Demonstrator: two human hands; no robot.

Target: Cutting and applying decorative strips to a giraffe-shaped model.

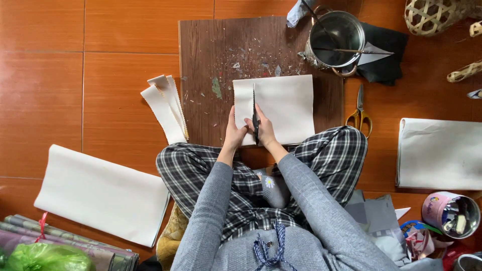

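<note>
A folded white sheet of paper point(286, 105) lies on a dark wooden board point(211, 55) in front of my crossed legs. My right hand point(264, 129) grips dark-bladed scissors point(255, 118) whose blades run up into the sheet, cutting a narrow strip off its left side. My left hand point(234, 131) presses on that left strip near the sheet's near edge. A few cut white strips with zigzag edges point(165, 105) lie on the floor just left of the board.
A steel pot point(335, 37) with a stick across it stands at the board's far right, on black cloth point(386, 55). Yellow-handled scissors point(359, 113) lie right of the board. White paper stacks point(100, 193) point(439, 153) flank me. A tin point(452, 213) and woven basket point(432, 15) sit at right.
</note>
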